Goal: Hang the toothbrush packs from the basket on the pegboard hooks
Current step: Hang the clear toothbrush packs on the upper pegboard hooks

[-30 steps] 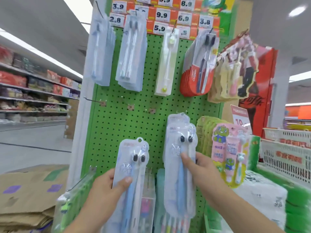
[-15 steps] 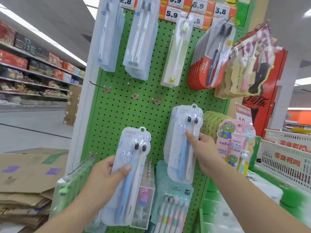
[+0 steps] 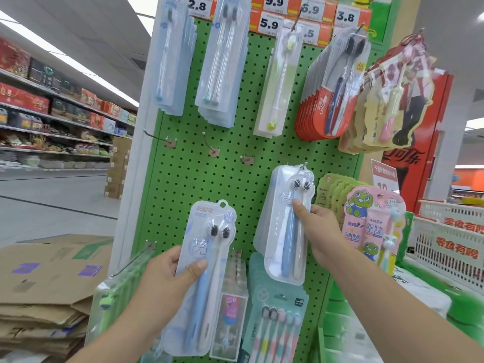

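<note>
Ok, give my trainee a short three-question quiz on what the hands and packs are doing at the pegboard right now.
1. True or false: the left hand holds a toothbrush pack off the pegboard.
2. The pack in the right hand has its top at: A) a hook in the middle row, B) the price tags, C) the white basket.
3. Fill in: the three hooks left of that pack carry ___ packs.

Key: 1 true; 2 A; 3 no.
</note>
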